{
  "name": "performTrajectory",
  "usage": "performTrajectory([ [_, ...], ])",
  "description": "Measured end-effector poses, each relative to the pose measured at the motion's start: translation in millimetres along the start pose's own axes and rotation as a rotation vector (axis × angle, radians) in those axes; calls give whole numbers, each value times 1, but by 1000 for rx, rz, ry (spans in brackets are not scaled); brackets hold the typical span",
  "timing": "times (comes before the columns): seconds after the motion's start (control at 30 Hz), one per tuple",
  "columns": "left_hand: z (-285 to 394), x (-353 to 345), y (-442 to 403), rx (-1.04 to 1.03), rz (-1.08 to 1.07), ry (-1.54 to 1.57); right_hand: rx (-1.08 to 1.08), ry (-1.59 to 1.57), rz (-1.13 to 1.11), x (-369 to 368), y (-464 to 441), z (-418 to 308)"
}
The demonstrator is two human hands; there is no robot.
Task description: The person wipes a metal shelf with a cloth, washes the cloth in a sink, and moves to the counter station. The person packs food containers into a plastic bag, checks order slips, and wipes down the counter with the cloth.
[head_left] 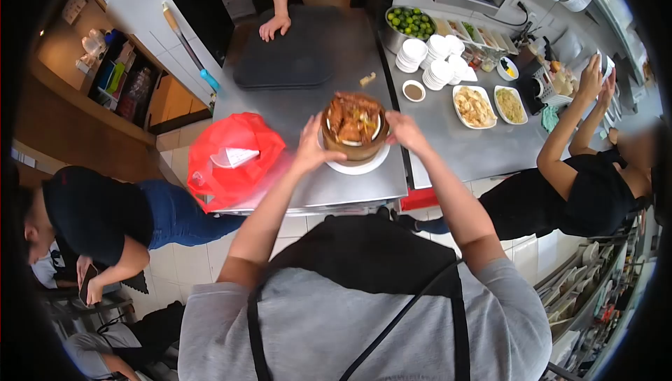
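Note:
A round brown steamer basket (352,150) holds a white dish of browned, sauced food (355,118). Under it lies a white plate (358,168) on the steel table, close to its front edge. My left hand (312,144) grips the basket's left side, its thumb across the front wall. On the opposite side, my right hand (406,131) has its fingers against the basket; some of its fingertips are hidden. To the left of my left hand sits a red plastic bag (234,157) with a white paper slip (235,157) on top.
A black mat (283,59) lies at the back, where another person's hand (275,27) rests. On the right counter stand stacked white cups (437,73), a sauce bowl (414,91), two food dishes (474,106) and a bowl of limes (411,22). People stand on both sides.

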State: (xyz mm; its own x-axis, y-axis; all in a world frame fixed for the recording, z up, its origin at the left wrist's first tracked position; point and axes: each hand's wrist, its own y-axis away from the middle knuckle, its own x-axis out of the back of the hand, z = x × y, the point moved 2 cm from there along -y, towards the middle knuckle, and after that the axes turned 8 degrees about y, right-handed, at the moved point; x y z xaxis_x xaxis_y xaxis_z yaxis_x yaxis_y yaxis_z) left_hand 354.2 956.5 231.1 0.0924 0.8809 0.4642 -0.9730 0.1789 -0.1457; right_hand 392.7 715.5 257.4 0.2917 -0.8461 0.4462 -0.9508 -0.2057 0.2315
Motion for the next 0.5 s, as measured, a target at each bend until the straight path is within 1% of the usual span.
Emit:
performTrajectory([
  [0.03,6,6,-8,-42,19,7,66,35,15,9,-1,-13],
  [0.07,20,13,-16,-74,40,0,69,56,50,19,-3,-27],
  [0.13,59,31,-29,-142,77,31,94,46,41,41,-3,-64],
  [0.17,71,38,-34,-149,92,6,139,74,52,50,-8,-74],
  [0.23,90,45,-40,-139,124,-20,150,37,52,60,-15,-87],
  [0.33,91,38,-34,-148,132,-26,156,57,12,58,-26,-71],
  [0.37,84,33,-31,-156,131,-32,194,24,6,53,-28,-56],
  [0.4,70,25,-28,-208,112,4,163,34,-46,48,-30,-43],
  [0.43,64,16,-19,-174,133,-6,132,43,-95,41,-33,-28],
  [0.47,57,7,-11,-151,134,20,317,100,-55,26,-44,5],
  [0.5,49,-2,-5,-135,131,49,350,142,-72,22,-45,15],
])
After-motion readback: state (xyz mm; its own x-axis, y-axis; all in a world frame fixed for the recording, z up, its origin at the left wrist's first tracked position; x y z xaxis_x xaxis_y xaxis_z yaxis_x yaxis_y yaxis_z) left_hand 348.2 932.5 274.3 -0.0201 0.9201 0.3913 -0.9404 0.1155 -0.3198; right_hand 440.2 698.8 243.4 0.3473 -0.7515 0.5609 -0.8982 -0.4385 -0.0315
